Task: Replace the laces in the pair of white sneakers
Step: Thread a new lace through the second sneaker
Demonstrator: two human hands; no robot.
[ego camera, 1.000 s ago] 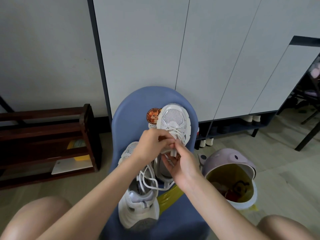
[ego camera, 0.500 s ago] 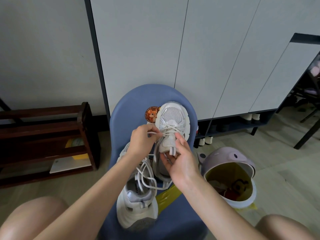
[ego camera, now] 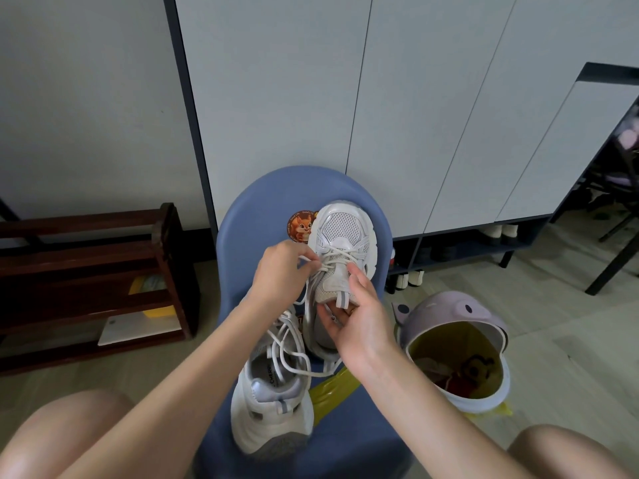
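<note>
Looking across the room first: pale cabinet doors fill the far wall, a dark wooden rack stands at the left, and a lilac bin with a yellow liner sits on the floor at the right. Centre stage is the blue chair, carrying both sneakers. The near sneaker lies heel towards us, its laces loose. The far sneaker is propped toe-up against the chair back, beside a squirrel sticker. The right hand cups its tongue from below, fingers curled round it. The left hand pinches the white lace at an eyelet on the shoe's left side. Risk, as I judge it: tug hard sideways and the propped shoe could twist out of that light hold, or the trailing lace could snag in the near shoe's loops.
</note>
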